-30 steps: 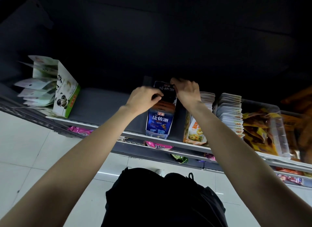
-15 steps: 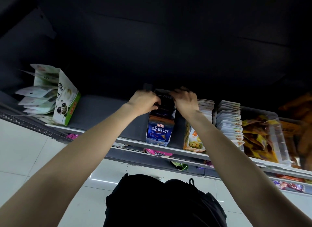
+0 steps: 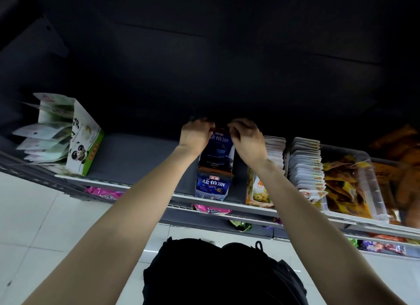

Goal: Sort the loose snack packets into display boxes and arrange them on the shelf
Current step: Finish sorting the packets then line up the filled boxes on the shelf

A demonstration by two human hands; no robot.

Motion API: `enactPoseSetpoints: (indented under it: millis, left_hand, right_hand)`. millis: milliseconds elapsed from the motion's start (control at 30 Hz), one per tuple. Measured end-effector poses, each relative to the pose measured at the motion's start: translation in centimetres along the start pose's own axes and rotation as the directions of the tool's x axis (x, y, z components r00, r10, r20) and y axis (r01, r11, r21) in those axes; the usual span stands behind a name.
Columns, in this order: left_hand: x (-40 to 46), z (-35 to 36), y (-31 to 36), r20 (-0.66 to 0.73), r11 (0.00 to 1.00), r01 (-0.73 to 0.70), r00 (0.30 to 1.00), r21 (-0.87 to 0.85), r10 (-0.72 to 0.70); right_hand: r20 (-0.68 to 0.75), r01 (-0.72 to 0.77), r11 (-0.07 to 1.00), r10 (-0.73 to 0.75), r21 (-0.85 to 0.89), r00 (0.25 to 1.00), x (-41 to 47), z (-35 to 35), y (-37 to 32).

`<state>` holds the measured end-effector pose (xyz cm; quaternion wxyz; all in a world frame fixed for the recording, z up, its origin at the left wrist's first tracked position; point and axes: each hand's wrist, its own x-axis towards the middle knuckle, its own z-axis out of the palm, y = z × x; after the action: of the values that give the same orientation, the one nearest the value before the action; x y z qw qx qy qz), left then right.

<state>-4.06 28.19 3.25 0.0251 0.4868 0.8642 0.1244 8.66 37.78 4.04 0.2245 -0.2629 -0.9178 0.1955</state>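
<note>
Most boxes look already set on the shelf (image 3: pixel 141 159), so sorting seems well along. Far left of the blue box (image 3: pixel 212 186) stands the panda box (image 3: pixel 84 145), stuffed with pale packets. Both hands work above the blue box: left hand (image 3: pixel 196 132) and right hand (image 3: pixel 246 136) each pinch a blue packet (image 3: pixel 219 143) going in. Right of it, the yellow box (image 3: pixel 258 189), white packets (image 3: pixel 305 164) and a clear bin (image 3: pixel 372 179) of orange snacks.

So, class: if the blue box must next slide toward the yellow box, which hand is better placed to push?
Probably the left hand: it sits on the blue box's far side from the yellow box. The right hand lies between the boxes.
</note>
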Motion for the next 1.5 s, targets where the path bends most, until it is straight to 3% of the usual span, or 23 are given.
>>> enactPoseSetpoints:
  millis: [67, 167, 233, 300, 367, 467, 567, 767, 1000, 1200, 1267, 1333, 1500]
  left_hand:
    - [-0.5, 0.7, -0.3, -0.09, 0.995, -0.022, 0.996, -0.095, 0.013]
    - [-2.1, 0.1, -0.9, -0.229, 0.964, -0.109, 0.972, -0.244, 0.052]
    - [-3.6, -1.0, -1.4, -0.195, 0.926, -0.172, 0.975, -0.336, 0.11]
    - [-5.2, -1.5, -2.3, -0.072, 0.89, -0.235, 0.972, -0.39, 0.226]
    - [-6.0, -1.6, -3.2, 0.098, 0.909, -0.25, 0.95, -0.333, 0.297]
    - [-5.8, -1.6, -3.5, 0.249, 0.935, -0.265, 0.914, -0.233, 0.321]
    - [-5.1, -1.5, -3.1, 0.313, 0.931, -0.342, 0.877, -0.127, 0.365]
    - [-3.9, -0.7, -2.3, 0.342, 0.891, -0.447, 0.852, 0.08, 0.397]
    - [-3.9, -1.6, -3.5, 0.353, 0.896, -0.43, 0.826, -0.107, 0.439]
    - [-4.3, -2.1, -5.0, 0.355, 0.873, -0.471, 0.8, -0.129, 0.484]
    - [-4.5, -2.0, -5.1, 0.362, 0.859, -0.498, 0.783, -0.12, 0.505]
    - [-4.7, -1.8, -5.1, 0.361, 0.858, -0.503, 0.784, -0.108, 0.505]
    - [-4.0, -1.3, -4.6, 0.234, 0.906, -0.372, 0.88, -0.202, 0.414]
  right_hand:
    - [-0.017, 0.072, 0.997, -0.073, -0.02, 0.997, -1.2, 0.2, 0.3]
    - [0.148, 0.062, 0.993, -0.077, 0.101, 0.986, -2.9, -0.3, 0.8]
    - [0.226, 0.113, 0.987, -0.136, 0.111, 0.965, -4.2, -0.7, 1.5]
    - [0.263, 0.18, 0.983, -0.184, 0.04, 0.947, -5.2, -0.7, 2.1]
    - [0.329, 0.229, 0.972, -0.203, -0.043, 0.922, -5.3, -0.6, 2.2]
    - [0.435, 0.277, 0.955, -0.206, -0.106, 0.876, -4.6, -0.6, 1.6]
    - [0.407, 0.356, 0.921, -0.268, -0.159, 0.873, -4.1, -0.3, 1.4]
    - [0.483, 0.361, 0.906, -0.22, -0.222, 0.848, -3.8, 0.1, 1.1]
    - [0.53, 0.257, 0.966, -0.203, -0.029, 0.823, -4.6, -1.7, 2.1]
    - [0.572, 0.426, 0.903, -0.318, -0.061, 0.756, -4.4, -1.2, 1.6]
    - [0.529, 0.467, 0.88, -0.357, -0.087, 0.77, -4.5, -0.6, 1.5]
    - [0.405, 0.45, 0.884, -0.368, -0.128, 0.837, -4.4, 0.1, 1.7]
    - [0.236, 0.241, 0.943, -0.187, -0.23, 0.954, -3.3, 1.1, 0.9]
